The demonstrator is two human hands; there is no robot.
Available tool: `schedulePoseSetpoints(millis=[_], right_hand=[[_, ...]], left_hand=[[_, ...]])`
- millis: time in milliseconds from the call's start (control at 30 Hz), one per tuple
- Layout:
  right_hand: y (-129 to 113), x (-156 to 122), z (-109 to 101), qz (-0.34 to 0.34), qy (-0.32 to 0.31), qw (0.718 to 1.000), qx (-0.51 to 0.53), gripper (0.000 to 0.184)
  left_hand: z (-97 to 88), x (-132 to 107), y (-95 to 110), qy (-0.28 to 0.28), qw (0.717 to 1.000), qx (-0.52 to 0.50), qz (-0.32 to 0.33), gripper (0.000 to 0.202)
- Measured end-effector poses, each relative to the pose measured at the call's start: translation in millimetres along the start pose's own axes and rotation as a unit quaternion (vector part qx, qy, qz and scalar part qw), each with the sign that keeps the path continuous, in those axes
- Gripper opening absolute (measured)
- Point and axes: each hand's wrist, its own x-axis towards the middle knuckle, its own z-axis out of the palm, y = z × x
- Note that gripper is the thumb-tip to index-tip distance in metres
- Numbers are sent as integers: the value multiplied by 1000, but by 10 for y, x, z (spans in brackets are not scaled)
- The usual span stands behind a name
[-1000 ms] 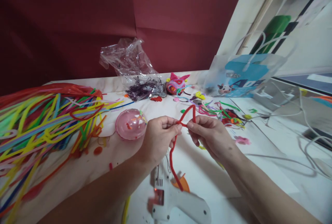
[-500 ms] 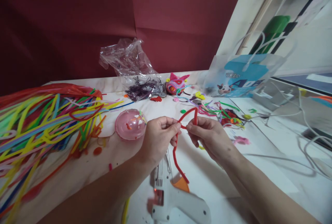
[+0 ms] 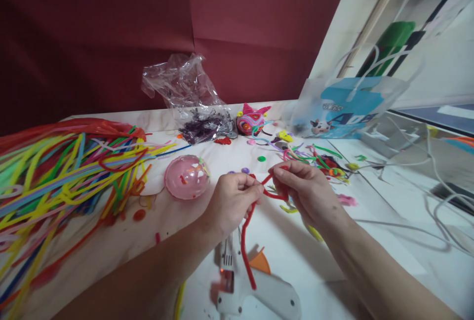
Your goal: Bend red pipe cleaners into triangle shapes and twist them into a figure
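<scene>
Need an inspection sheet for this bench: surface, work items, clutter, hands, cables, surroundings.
Surface: white table, scraps strewn across it.
Work items: red pipe cleaner, bent between the hands, one end hanging down over the glue gun.
Clutter: multicoloured strand pile at left; pink bowl; clear plastic bag.
Left hand: pinching the red strand.
Right hand: also gripping it.
Cables: white cables, loose at right.
Surroundings: dark red backdrop; printed carrier bag, right rear.
</scene>
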Motion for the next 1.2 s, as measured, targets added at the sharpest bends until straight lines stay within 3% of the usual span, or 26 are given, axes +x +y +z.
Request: schedulePoseSetpoints(millis=[200, 400, 533, 800, 1200], right_hand=[[-19, -15, 17, 26, -13, 1000, 8, 20], [-19, -36, 24, 93, -70, 989, -89, 28], [23, -51, 29, 79, -61, 991, -90, 25], [17, -45, 12, 65, -72, 995, -31, 22], [60, -64, 110, 52, -38, 998, 20, 21]], left_hand=[[-16, 15, -25, 9, 1000, 11, 18, 18], [-35, 54, 0, 72, 996, -37, 33, 16], [-16, 49, 5, 70, 995, -71, 26, 14], [-36, 44, -1, 61, 997, -31, 35, 14], [29, 44, -41, 47, 992, -95, 61, 10]])
